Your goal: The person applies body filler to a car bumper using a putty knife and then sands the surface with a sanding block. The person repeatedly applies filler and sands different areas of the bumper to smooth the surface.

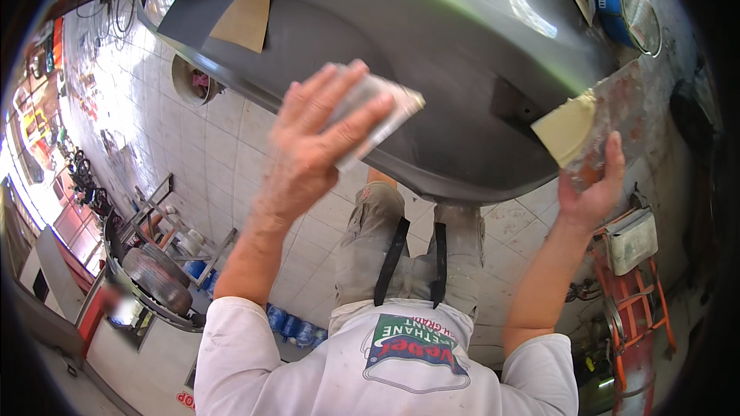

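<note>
My left hand (314,135) is raised in front of a grey car bumper (432,54), with its fingers and thumb closed on a flat, whitish putty spreader (385,119). A little yellowish stuff shows on the spreader's far corner; motion blurs the hand. At the right, my right hand (593,192) grips a flat, stained mixing board (617,112) by its near edge. Pale yellow putty (566,127) covers the left end of that board, which overlaps the bumper's right side in this view. Whether the spreader touches the bumper, I cannot tell.
Sandpaper sheets (243,19), one black and one tan, lie on the bumper's upper left. A blue can (617,11) stands at the far right. Below my right arm is an orange metal frame (632,300). A round container (193,81) sits on the tiled floor (166,127), left.
</note>
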A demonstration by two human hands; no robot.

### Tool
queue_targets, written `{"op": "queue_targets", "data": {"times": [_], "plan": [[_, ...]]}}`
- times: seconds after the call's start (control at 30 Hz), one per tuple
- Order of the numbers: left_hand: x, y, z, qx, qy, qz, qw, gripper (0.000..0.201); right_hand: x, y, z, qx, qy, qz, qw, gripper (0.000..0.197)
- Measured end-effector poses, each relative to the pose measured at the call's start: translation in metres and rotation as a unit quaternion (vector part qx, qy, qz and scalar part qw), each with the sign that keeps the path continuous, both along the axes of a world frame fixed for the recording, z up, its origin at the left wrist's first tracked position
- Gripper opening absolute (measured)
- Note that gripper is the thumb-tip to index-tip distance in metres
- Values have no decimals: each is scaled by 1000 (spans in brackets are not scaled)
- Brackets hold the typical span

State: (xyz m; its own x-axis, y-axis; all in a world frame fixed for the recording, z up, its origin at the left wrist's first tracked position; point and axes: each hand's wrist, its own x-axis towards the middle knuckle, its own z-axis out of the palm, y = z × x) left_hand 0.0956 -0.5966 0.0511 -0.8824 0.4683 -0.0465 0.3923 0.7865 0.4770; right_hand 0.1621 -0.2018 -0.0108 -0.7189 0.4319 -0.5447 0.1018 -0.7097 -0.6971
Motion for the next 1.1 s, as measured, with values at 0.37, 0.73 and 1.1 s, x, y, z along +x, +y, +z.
{"op": "queue_targets", "data": {"times": [0.37, 0.73, 1.1], "plan": [[-94, 28, -22, -172, 219, -92, 956, 59, -52, 15, -40, 63, 4, 35, 997, 36], [-97, 33, -7, -184, 162, -92, 965, 60, -48, 16, -50, 83, 22, 83, 993, 38], [-85, 46, 11, -210, 63, -105, 970, 60, -51, 13, -47, 82, 29, 82, 993, 39]]}}
